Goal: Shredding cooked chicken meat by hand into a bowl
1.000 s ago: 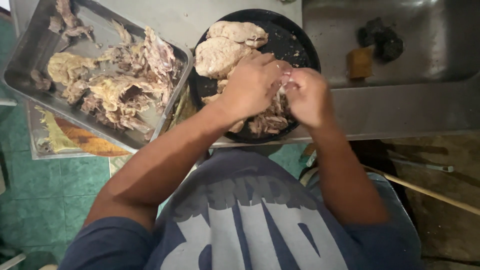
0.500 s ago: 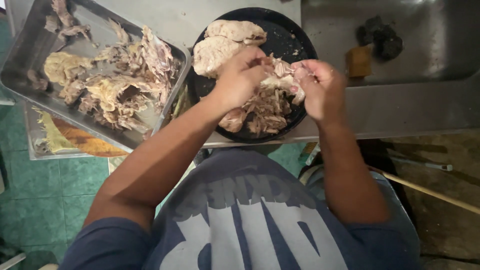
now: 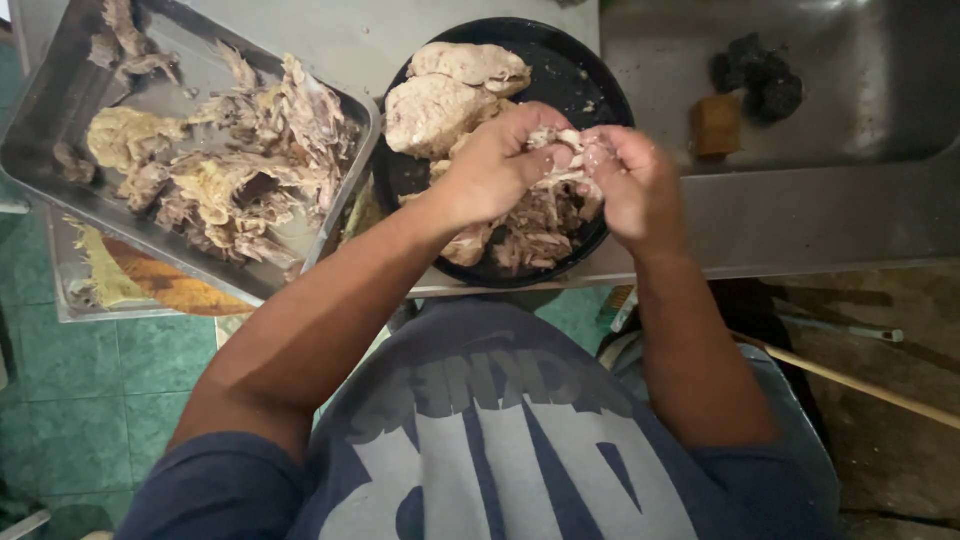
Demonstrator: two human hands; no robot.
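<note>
One stainless counter is being seen from above, with one sink basin sunk into its right part. One rectangular metal tray is being kept at the left, heaped with chicken bones, skin and scraps, and a second flat tray is being partly covered beneath it. One round black plate is being kept at the counter's front edge; two large pale pieces of cooked chicken are being held at its far side, and one pile of shredded meat at its near side. In the basin, one dark scrubbing pad and one brown sponge block are being kept just beside each other. One strip of chicken meat is being held above the plate, between both hands. The left hand is being curled, knuckles up, its fingers closed on the strip's left end. The right hand is being bent inward from the wrist, its fingertips pinched on the other end. Both forearms are being angled inward from the body towards the plate.
</note>
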